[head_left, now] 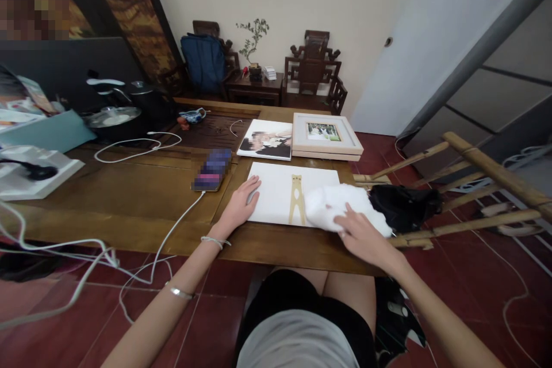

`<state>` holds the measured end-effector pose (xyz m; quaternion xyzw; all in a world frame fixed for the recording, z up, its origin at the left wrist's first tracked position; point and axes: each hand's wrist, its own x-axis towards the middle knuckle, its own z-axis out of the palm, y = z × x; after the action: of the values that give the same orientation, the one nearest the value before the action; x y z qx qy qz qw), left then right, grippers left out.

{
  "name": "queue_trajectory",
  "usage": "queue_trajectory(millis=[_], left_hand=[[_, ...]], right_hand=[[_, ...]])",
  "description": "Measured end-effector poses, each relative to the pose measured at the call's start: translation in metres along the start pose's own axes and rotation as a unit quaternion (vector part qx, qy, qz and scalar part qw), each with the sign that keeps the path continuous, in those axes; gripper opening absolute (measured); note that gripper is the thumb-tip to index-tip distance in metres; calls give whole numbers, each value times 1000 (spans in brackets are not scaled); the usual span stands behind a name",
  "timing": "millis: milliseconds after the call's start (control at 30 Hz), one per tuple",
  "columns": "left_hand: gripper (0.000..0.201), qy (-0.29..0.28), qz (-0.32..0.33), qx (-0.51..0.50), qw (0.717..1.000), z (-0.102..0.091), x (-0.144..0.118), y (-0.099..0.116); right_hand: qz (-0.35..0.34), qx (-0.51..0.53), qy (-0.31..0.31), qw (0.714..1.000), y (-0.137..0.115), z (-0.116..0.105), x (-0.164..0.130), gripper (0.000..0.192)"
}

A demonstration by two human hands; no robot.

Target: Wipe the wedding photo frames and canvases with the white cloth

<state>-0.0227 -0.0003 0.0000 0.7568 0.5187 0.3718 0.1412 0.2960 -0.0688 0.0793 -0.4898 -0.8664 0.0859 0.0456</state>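
Seated lap in dark shorts [310,305] and a grey top fills the bottom edge, with both forearms reaching out over a wooden table [142,201].

Left hand [241,204]: flat, palm down, fingers together and extended, resting on the left edge of a white canvas panel [276,190] that lies flat on the table near its front edge. Nothing is gripped. Two thin bracelets sit on that arm.

Right hand [360,230]: palm down, fingers slightly spread, pressed onto a white cloth [332,207]. The cloth is bunched and lies over the right part of the canvas panel, spilling past its right edge. The hand lies on top of the cloth rather than closing around it.

Canvas panel shows a tan upright figure [296,198] at its centre, partly next to the cloth.

Behind the panel: an unframed photo print [267,138] and, just beside it to the right, a light wooden picture frame [325,135] stacked on another.

Left of the panel: a phone [212,169] with a white charging cable [176,224] running off the table front.

Right of the cloth: a black bag [405,204] lying on a bamboo chair frame [474,184].

Far left: white cables, a kettle [112,109] and a white box [30,172].
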Motion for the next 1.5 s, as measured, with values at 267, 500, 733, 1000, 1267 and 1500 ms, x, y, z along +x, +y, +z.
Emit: queue_trajectory(millis=[267,500,733,1000,1267,1500], left_hand=[[39,4,4,1,1000,1,0,0],[38,4,5,7,1000,0,0,-1],[40,0,6,2,1000,-1,0,1],[39,0,3,-1,1000,0,0,0],[39,0,2,2,1000,0,0,1],[39,1,4,5,1000,0,0,0]], right_hand=[[-9,15,22,1000,-14,9,-18,31],[49,-4,50,998,35,-4,93,29],[39,-1,60,997,48,-11,123,27],[7,9,28,1000,-6,8,14,31],[22,42,-17,999,-20,5,-23,33],[46,23,47,998,31,1,69,25]])
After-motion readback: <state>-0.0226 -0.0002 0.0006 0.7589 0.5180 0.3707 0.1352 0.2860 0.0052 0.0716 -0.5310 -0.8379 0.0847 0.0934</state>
